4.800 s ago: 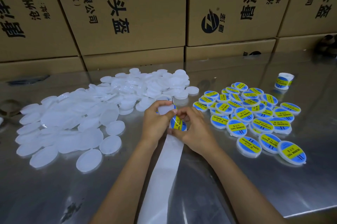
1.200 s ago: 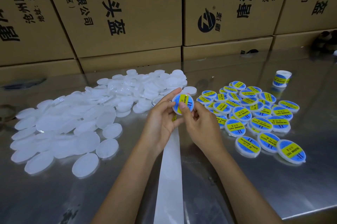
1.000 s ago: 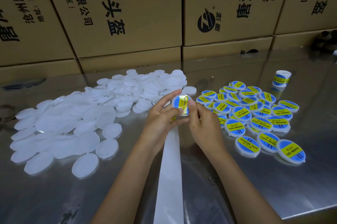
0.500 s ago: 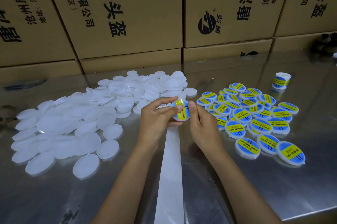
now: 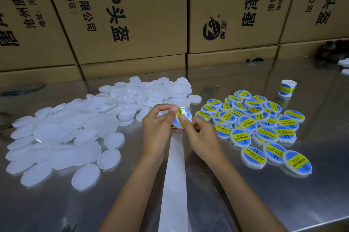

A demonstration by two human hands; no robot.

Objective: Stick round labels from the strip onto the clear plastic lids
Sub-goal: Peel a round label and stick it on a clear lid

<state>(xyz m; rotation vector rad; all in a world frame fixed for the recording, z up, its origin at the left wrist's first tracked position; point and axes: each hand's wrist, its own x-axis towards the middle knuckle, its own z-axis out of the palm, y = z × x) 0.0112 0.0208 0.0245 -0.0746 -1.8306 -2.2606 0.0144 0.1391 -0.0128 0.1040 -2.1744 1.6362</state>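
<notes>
- Progress first: a decent batch of labelled lids (image 5: 264, 124) sat in a pile on the right of the table (image 5: 264, 203), blue and yellow stickers facing up.
- The blank lids (image 5: 79, 129) on the left made a much bigger heap, so I'd say well under half the job was done. Lots left.
- One lid (image 5: 182, 120) was held up just above the table between both hands, sticker already on it, tilted on edge toward the camera.
- Left hand (image 5: 158, 127) gripped it from the left side, fingers curled round the rim.
- Right hand (image 5: 202, 135) pinched it too, thumb pressing on the sticker face. Looked like smoothing it down, but that's my guess.
- The strip (image 5: 174, 184) ran from under the hands back toward the person, flat on the table. The stretch in view looked bare white, no stickers on it.
- A roll (image 5: 287, 88) of the same stickers stood far right, well apart from the piles.
- Containers: only the boxes (image 5: 122, 14) stacked along the back, all closed, so no idea what's inside. No tray or bin, lids lay loose on the table.
</notes>
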